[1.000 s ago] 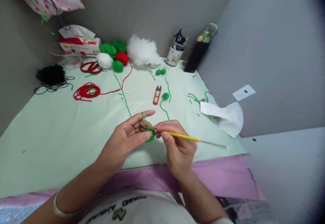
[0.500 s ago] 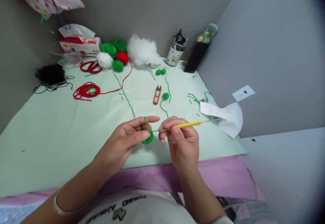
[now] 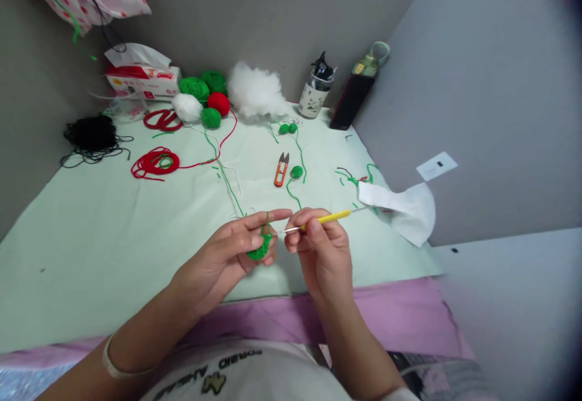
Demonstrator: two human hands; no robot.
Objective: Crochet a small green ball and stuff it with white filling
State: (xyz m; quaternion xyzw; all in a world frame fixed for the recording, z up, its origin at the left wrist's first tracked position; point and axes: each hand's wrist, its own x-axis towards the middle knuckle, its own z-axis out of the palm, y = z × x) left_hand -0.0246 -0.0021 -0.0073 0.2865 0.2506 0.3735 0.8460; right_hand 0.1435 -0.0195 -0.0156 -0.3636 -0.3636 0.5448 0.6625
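Observation:
My left hand (image 3: 231,246) pinches a small green crochet piece (image 3: 259,248) between thumb and fingers. Its index finger stretches out, with green yarn (image 3: 268,222) running over it. In my right hand (image 3: 321,240) is a crochet hook (image 3: 334,217) with a yellow handle, held like a pen. The hook's metal shaft points left, its tip at the upper edge of the green piece; whether it sits inside a stitch I cannot tell. A strand of green yarn (image 3: 227,186) leads from my left hand back toward the yarn balls.
Beyond my hands lie orange thread snips (image 3: 281,169) and a small green crocheted ball (image 3: 296,172). Yarn balls (image 3: 194,89), white stuffing (image 3: 255,91), a tissue box (image 3: 143,80), red scissors (image 3: 162,120) and black yarn (image 3: 95,134) line the back. White cloth (image 3: 411,210) lies right, near a bottle (image 3: 359,89).
The green piece has turned and shifted slightly left and down, showing more of its face. My left index finger reaches further right. The hook's handle has moved a little left and up.

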